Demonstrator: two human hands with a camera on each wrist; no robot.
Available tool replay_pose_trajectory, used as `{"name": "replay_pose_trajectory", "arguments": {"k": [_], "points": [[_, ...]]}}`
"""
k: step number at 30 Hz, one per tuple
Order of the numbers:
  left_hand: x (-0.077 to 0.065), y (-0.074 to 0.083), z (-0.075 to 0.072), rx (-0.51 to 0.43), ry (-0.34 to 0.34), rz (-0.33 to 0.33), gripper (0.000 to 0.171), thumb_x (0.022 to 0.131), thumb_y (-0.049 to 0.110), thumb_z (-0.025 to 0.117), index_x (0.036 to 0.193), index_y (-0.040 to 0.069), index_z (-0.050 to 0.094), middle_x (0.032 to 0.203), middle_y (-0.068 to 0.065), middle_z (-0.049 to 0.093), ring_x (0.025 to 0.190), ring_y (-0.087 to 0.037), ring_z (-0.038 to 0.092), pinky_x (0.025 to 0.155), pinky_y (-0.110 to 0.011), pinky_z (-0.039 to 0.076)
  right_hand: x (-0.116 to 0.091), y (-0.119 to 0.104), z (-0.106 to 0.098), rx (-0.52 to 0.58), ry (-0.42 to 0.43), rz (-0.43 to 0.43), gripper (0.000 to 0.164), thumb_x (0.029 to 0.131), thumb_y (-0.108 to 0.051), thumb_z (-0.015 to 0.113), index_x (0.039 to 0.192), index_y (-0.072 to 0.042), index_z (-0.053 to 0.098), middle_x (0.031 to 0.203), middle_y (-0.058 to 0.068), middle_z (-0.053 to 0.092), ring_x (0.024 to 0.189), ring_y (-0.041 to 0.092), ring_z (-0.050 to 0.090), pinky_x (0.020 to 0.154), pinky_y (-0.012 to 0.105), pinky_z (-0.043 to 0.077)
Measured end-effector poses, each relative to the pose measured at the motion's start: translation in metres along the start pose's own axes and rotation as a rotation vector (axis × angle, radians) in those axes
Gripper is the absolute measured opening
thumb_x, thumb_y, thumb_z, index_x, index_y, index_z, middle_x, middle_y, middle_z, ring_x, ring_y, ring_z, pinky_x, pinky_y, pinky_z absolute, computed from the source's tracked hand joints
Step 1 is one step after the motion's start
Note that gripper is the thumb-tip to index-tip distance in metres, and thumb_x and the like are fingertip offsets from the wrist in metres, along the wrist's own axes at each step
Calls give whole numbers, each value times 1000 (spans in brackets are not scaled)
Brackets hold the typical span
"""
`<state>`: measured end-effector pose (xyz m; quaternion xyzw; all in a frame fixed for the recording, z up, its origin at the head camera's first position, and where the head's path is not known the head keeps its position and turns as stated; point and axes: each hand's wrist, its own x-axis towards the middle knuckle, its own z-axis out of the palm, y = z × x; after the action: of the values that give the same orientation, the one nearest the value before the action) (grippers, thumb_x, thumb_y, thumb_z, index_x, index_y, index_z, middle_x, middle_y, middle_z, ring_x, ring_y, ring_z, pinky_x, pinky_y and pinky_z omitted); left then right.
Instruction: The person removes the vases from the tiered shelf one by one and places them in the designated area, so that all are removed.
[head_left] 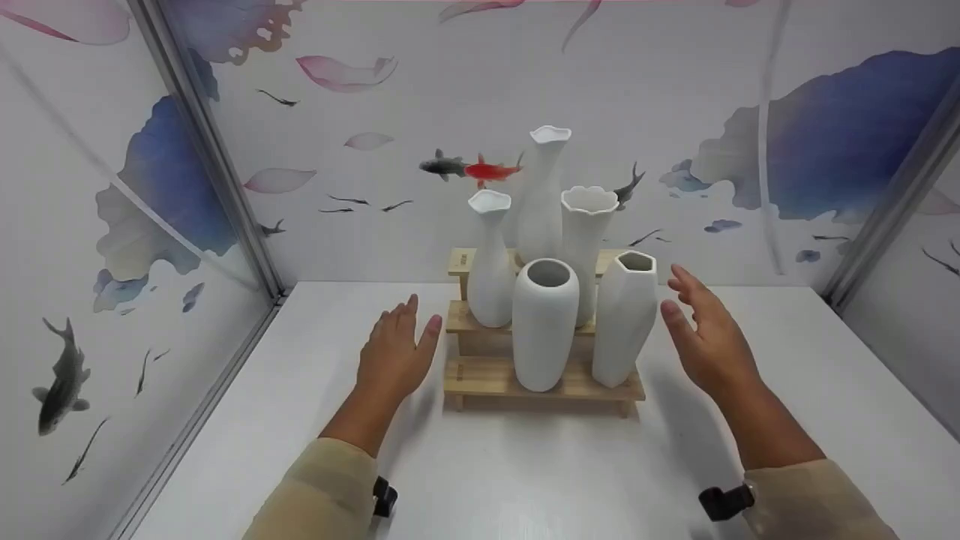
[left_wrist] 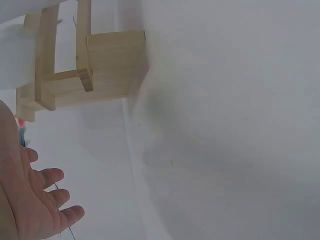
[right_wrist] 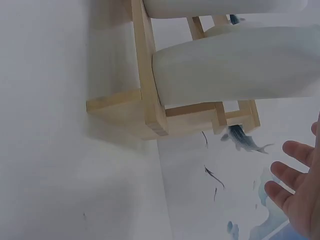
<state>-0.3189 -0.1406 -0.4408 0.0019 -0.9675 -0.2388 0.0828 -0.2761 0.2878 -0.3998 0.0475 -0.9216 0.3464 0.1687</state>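
Several white vases stand on a tiered wooden stand (head_left: pixel 484 379). On its lowest tier are a smooth rounded vase (head_left: pixel 546 330) and a faceted vase (head_left: pixel 622 322) with an angular mouth. A slim-necked vase (head_left: pixel 491 277) and a scalloped-rim vase (head_left: pixel 585 240) rise from the middle tier. The tallest vase (head_left: pixel 541 195), wavy-rimmed, is at the back, its base hidden. My left hand (head_left: pixel 396 349) hovers left of the stand, fingers extended and holding nothing. To the right, my right hand (head_left: pixel 705 334) is beside the faceted vase, empty, thumb and fingers apart.
The stand sits on a white table (head_left: pixel 517 472). Behind it rises a white wall panel (head_left: pixel 375 225) printed with fish, petals and blue leaves. Metal posts (head_left: pixel 217 150) mark the corners, with side panels left and right.
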Motion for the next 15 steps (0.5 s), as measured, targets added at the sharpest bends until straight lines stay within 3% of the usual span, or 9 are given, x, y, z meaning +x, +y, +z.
{"name": "replay_pose_trajectory", "arguments": {"k": [8, 15], "points": [[-5, -1, 7, -114, -33, -26, 87, 106, 77, 22, 172, 21, 24, 175, -13, 34, 165, -40, 26, 130, -64, 29, -3, 0, 14, 163, -46, 33, 72, 109, -62, 40, 172, -35, 18, 173, 14, 38, 156, 45, 42, 123, 70, 38], [-5, -4, 15, -159, -65, -62, 87, 106, 76, 22, 172, 19, 25, 175, -12, 34, 165, -37, 28, 132, -60, 27, -4, 0, 28, 367, -92, 96, 86, 103, -59, 61, 172, -29, 20, 167, 15, 42, 151, 41, 48, 123, 64, 42]]}}
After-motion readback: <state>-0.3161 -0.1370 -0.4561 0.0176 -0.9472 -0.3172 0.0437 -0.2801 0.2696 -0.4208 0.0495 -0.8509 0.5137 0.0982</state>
